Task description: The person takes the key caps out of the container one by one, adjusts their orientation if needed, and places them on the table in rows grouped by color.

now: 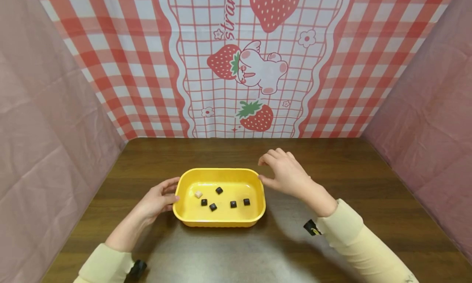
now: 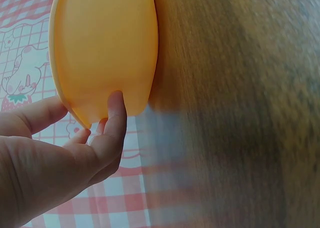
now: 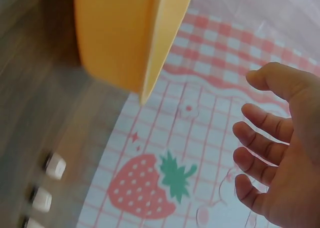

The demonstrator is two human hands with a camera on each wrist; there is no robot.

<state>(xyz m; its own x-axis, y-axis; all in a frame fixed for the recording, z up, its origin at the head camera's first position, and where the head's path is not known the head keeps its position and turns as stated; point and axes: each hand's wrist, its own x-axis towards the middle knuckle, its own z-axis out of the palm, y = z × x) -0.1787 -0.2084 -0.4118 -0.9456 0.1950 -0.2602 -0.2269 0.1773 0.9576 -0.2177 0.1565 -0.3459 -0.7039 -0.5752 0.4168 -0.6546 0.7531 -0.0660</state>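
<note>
A yellow tray (image 1: 219, 224) lies in front of me, holding several small black square pieces (image 1: 233, 204) and one pale piece (image 1: 198, 194). At its left end, my left hand (image 1: 156, 199) grips the tray, thumb and fingers at the rim and outer wall; the left wrist view shows these fingers (image 2: 116, 107) against the yellow side. My right hand (image 1: 285, 174) hovers off the tray's far right corner with fingers loosely bent. Between its thumb and fingers nothing is held, and the right wrist view shows it apart from the tray.
The brown wooden table (image 1: 228, 258) ends at a strawberry-print checked cloth (image 1: 254, 70) hung behind. Pink cloth (image 1: 48, 90) hangs at both sides. In the right wrist view, several small pale-and-dark cubes (image 3: 55, 166) sit in a row on the table.
</note>
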